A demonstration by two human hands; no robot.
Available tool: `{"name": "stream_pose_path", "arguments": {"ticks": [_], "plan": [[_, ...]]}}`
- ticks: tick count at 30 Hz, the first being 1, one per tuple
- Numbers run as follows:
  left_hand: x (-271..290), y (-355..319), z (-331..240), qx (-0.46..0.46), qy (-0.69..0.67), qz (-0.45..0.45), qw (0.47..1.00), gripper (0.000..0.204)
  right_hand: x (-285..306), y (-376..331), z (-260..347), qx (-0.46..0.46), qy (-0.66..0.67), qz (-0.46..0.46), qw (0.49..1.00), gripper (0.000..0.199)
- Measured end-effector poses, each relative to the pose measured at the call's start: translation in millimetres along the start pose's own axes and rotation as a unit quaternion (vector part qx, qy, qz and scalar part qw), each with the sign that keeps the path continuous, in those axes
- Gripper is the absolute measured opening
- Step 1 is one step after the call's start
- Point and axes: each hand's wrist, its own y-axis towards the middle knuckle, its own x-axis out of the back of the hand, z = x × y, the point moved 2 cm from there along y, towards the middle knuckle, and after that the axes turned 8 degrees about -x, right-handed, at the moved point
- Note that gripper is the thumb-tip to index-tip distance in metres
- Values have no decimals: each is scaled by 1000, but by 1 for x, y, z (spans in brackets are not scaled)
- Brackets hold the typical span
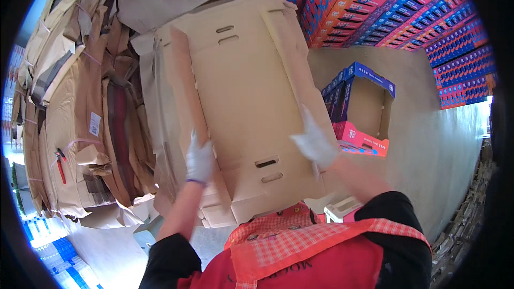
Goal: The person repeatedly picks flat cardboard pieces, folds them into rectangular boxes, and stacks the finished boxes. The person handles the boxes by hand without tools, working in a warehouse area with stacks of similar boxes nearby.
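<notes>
While both gloved hands are gripping it:
Box: the flattened cardboard box (243, 96) is leaning at twelve o'clock.
Left hand (199, 160): clasping its left edge.
Right hand (316, 142): clasping its right edge.
Three o'clock: an open blue box (361, 104) is sitting on the floor (428, 144).

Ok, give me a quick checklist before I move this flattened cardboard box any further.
1. Left hand in a white glove on the left edge of the large flattened tan cardboard box: ok.
2. Right hand, gloved, on the right edge: ok.
3. Grip firmness: cannot tell, the hands are blurred.
4. Tall stack of bundled flattened brown cardboard close on the left: ok.
5. Open blue and pink carton on the floor at right, apart from the box: ok.
6. Floor under the box: cannot tell, hidden.
</notes>
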Motion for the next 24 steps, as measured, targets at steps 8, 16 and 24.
{"name": "stream_pose_path", "arguments": {"ticks": [8, 16, 24], "plan": [[-7, 5, 8, -341, 330, -70, 877, 59, 40, 5, -50, 123, -120, -123, 977, 64], [69, -30, -28, -523, 349, 300, 718, 33, 76, -6, -27, 417, -471, 220, 746, 34], [91, -76, -53, -450, 444, 109, 767, 13, 69, -68, 35, 443, -225, 27, 867, 32]]}}
